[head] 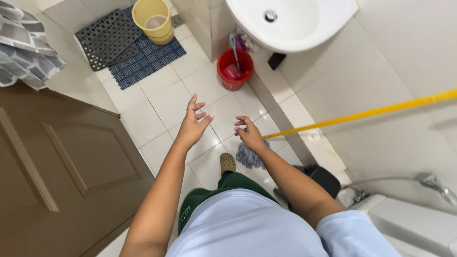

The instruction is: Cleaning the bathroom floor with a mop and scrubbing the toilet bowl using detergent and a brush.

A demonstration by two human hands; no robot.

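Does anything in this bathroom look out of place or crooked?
The dark perforated mat lies askew, overlapping the blue mat. The mop has its yellow handle leaning against the wall, near the right hand.

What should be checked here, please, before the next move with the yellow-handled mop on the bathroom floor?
1. Grip on the mop handle: not ok. The right hand is at its lower end with fingers spread, not closed round it.
2. Left hand: ok. It is open and holds nothing.
3. Mop head: ok. It rests on the white tiled floor beside the shoe.
4. Red bucket: ok. It stands upright under the sink, apart from the mop.
5. Yellow bucket: ok. It stands upright on the blue mat, far from the hands.
6. Floor wet or dry: cannot tell.
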